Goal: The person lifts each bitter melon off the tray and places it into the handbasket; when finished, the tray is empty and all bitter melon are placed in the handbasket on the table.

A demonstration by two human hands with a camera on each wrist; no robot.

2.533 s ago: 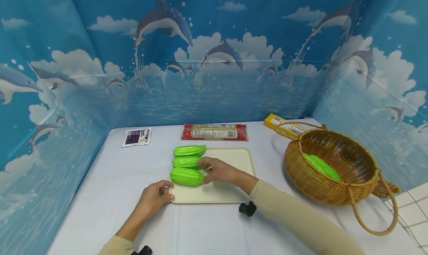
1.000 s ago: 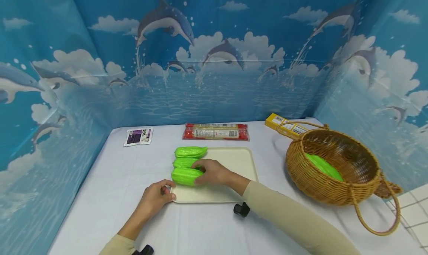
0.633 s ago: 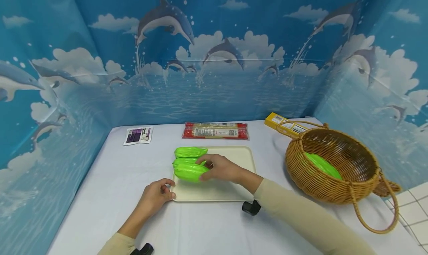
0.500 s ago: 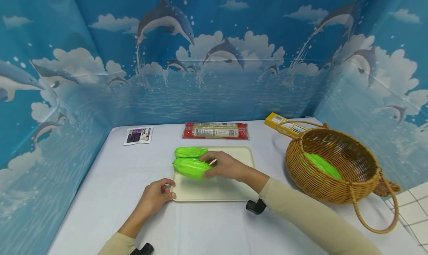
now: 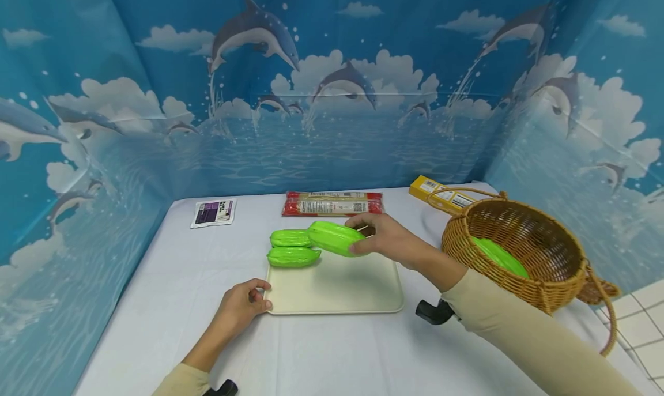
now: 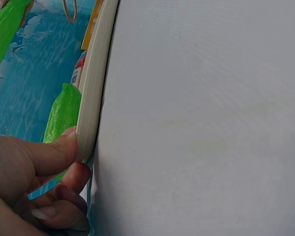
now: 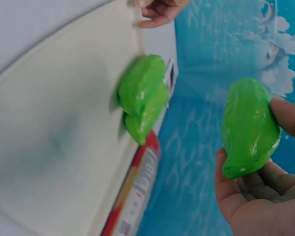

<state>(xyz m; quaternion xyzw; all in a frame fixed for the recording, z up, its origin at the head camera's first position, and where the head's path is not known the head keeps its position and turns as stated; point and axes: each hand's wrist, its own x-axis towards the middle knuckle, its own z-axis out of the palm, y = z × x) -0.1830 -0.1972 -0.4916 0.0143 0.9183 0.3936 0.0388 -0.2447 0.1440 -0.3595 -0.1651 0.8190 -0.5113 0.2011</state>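
My right hand (image 5: 386, 237) grips a bright green bitter melon (image 5: 332, 237) between thumb and fingers, held above the back of the cream tray (image 5: 337, 304). In the right wrist view this bitter melon (image 7: 248, 128) is glossy, with a pointed tip. Two more bitter melons, a nearer one (image 5: 293, 256) and a farther one (image 5: 287, 238), lie side by side at the tray's back left. With thumb and finger, my left hand (image 5: 241, 306) pinches the tray's left rim; the left wrist view shows the thumb above the rim (image 6: 94, 88) and a finger at its underside.
A wicker basket (image 5: 487, 283) with another green bitter melon (image 5: 500, 257) inside stands at the right, its handle toward the table's edge. Along the back lie a purple-and-white sachet (image 5: 213, 212), red-ended packs (image 5: 332, 204) and a yellow box (image 5: 441, 193).
My right hand has taken hold of the nearest bitter melon, lifted it off the tray and carried it right and back. My left hand stays at the tray's rim.
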